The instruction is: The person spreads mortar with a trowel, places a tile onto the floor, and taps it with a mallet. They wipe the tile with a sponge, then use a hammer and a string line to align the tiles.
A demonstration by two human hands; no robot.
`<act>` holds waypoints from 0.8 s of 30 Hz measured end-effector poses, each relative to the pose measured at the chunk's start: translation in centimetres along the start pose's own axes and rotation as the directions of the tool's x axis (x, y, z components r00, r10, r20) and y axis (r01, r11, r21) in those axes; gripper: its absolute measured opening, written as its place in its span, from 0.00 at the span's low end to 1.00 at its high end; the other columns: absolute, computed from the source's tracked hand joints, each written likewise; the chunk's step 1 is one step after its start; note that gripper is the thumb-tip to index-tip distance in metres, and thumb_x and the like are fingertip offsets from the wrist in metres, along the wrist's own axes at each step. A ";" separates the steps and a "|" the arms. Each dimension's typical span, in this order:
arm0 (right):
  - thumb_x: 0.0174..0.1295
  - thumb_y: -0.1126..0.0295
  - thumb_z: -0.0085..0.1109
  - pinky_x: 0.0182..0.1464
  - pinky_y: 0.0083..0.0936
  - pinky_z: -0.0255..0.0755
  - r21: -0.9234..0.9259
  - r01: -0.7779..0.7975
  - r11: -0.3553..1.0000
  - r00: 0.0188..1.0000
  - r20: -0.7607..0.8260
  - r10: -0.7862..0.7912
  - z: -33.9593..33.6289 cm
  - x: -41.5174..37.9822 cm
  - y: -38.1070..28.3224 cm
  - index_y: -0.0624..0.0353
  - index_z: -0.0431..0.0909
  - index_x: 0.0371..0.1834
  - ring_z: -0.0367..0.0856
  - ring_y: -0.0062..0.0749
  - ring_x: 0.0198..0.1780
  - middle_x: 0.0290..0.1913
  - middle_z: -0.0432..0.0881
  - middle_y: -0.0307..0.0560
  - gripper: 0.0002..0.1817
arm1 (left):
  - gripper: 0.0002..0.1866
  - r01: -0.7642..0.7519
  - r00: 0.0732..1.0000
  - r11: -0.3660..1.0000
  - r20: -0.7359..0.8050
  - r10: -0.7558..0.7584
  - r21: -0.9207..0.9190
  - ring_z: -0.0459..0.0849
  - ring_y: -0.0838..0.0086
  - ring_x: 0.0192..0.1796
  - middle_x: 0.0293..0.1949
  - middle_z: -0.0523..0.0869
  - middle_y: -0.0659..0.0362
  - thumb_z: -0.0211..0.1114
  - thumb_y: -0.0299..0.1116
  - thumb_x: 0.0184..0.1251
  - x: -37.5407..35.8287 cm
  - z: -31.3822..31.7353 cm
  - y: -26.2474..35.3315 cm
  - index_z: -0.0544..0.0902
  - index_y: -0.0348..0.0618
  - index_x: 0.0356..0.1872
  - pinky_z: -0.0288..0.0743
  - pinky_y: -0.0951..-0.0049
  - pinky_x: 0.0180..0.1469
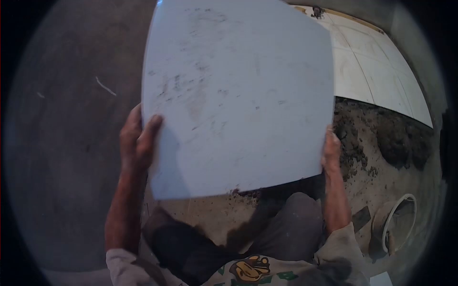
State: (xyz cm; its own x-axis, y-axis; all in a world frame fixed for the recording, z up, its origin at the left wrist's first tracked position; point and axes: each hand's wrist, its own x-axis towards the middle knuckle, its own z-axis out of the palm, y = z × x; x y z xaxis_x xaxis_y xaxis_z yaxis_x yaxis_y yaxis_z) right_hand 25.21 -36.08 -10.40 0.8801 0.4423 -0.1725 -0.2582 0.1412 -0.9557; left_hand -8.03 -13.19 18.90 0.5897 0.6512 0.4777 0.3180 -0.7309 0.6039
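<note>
A large pale floor tile (238, 95) with dark smudges on its face fills the middle of the head view, raised in front of my knees. My left hand (138, 140) grips its left edge, thumb lying over the face and the fingers partly hidden behind. On the opposite edge, lower down, my right hand (331, 148) is closed around the side. The tile hides much of the ground behind it.
White tiles (367, 64) lie on the floor at the upper right. Dark, crumbly mortar (355, 136) is spread along their near edge, with a bigger heap (403, 143) farther right. A bucket (379, 224) stands at the lower right. A grey wall-like surface (71, 143) spans the left.
</note>
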 end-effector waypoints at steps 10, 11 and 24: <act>0.71 0.60 0.49 0.38 0.23 0.74 -0.184 -0.081 0.980 0.984 -0.171 0.049 -6.3 -6.3 4.0 0.69 0.77 0.42 0.79 0.25 0.34 0.38 0.82 0.48 0.19 | 0.24 0.289 0.921 0.957 0.280 -0.271 -0.024 0.82 0.68 0.40 0.36 0.85 0.46 0.58 0.47 0.69 0.5 13.3 -20.0 0.79 0.31 0.47 0.74 0.67 0.45; 0.71 0.60 0.49 0.39 0.25 0.73 -0.255 -0.105 0.961 0.976 -0.211 0.050 -6.2 -7.2 5.7 0.70 0.77 0.42 0.78 0.26 0.34 0.37 0.82 0.46 0.19 | 0.25 0.350 0.894 0.936 0.288 -0.343 0.026 0.83 0.66 0.39 0.35 0.85 0.44 0.58 0.49 0.68 -1.2 13.8 -21.8 0.79 0.31 0.46 0.74 0.65 0.45; 0.72 0.61 0.47 0.42 0.24 0.72 -0.485 -0.238 0.842 0.938 -0.341 0.069 -0.1 -8.1 12.6 0.71 0.78 0.47 0.77 0.25 0.37 0.36 0.81 0.43 0.20 | 0.27 0.563 0.783 0.826 0.298 -0.546 0.033 0.85 0.50 0.47 0.42 0.86 0.40 0.59 0.53 0.66 -8.0 18.5 -37.5 0.81 0.37 0.50 0.75 0.59 0.51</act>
State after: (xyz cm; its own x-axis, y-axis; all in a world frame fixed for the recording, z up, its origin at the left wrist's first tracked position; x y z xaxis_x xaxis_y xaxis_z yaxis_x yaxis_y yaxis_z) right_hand 14.86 -37.95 -21.03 0.9430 0.1227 -0.3093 -0.2341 -0.4159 -0.8788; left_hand -10.96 5.23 -19.34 0.5092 0.8483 -0.1454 0.6193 -0.2439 0.7463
